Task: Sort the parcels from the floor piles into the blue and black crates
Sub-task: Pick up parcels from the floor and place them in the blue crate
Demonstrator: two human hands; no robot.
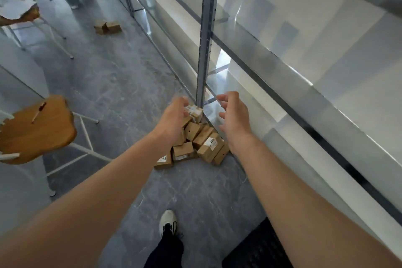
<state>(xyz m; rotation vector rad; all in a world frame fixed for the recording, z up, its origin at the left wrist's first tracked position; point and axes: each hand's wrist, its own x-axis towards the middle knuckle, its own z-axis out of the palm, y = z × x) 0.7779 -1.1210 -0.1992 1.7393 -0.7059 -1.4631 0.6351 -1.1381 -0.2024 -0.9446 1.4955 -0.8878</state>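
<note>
A wooden stool point(37, 128) stands left on grey stone floor point(121, 85); the left hand point(174, 119) appears to pinch a small parcel point(195, 112) atop the pile point(193, 146), likely lifting it for sorting; the right hand point(233, 115) hovers spread, empty, beside the steel shelving upright point(206, 35); a black crate point(256, 248) waits near-right.
</note>
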